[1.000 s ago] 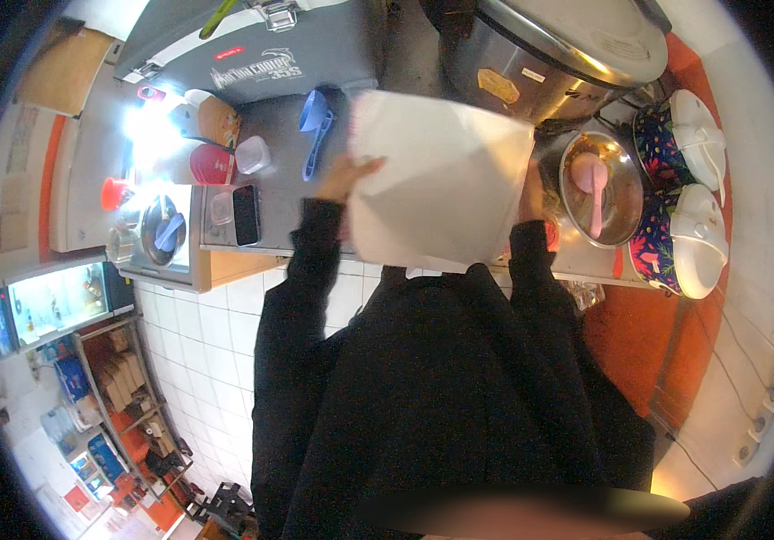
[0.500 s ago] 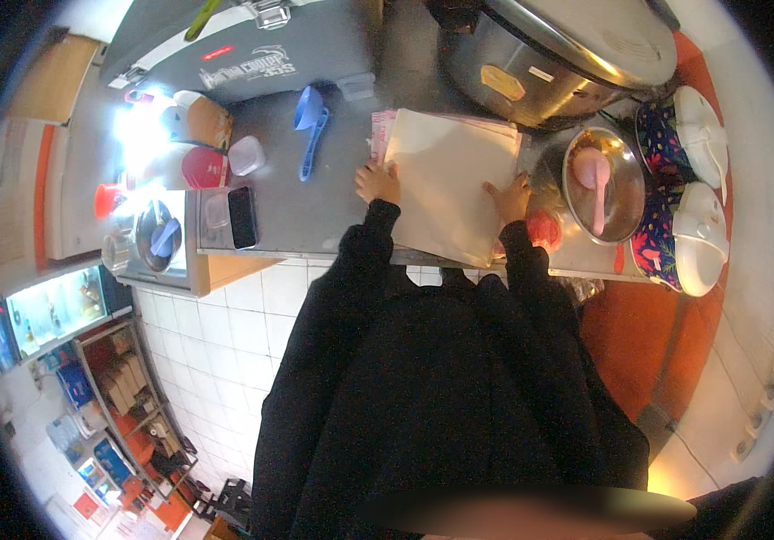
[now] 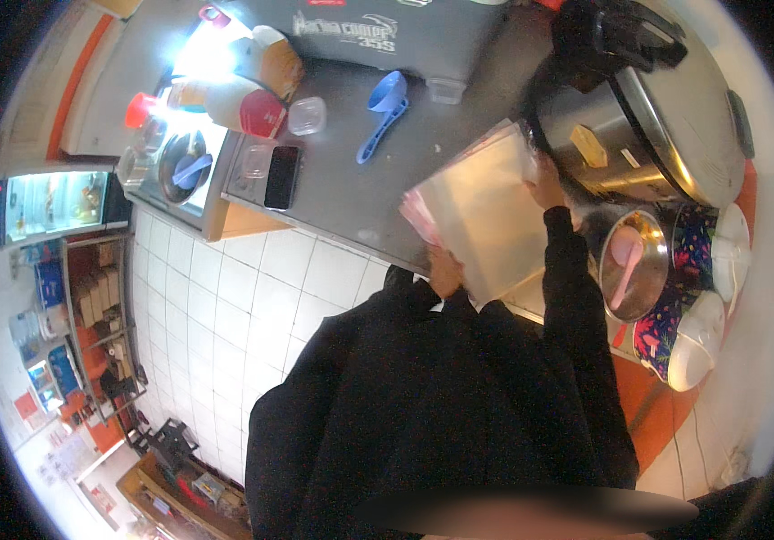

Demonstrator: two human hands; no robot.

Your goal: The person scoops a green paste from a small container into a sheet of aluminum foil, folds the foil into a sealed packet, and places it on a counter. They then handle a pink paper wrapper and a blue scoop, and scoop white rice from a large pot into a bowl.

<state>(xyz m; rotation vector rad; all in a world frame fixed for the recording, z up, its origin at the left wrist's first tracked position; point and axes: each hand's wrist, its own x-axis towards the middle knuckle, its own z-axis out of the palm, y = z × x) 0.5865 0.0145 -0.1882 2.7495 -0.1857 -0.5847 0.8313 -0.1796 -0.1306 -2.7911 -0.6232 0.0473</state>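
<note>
A stack of pale, translucent plastic sheets or bags [image 3: 486, 216] lies on the grey steel counter [image 3: 342, 193]. My left hand [image 3: 445, 270] grips the stack at its near edge. My right hand [image 3: 546, 184] holds its far right corner, beside a large steel pot [image 3: 648, 117]. Both arms are in black sleeves. The pink edges of lower sheets show at the stack's left side.
A blue scoop [image 3: 382, 112], a black phone [image 3: 281, 176] and small clear tubs [image 3: 307, 115] lie on the counter to the left. A steel bowl with a pink ladle [image 3: 628, 261] and patterned rice cookers [image 3: 688, 270] stand at the right. White tiled floor lies below.
The sheet that I held up off the counter has come down flat onto it. My hands have shifted along its edges, and my head has turned so the counter sits more to the right.
</note>
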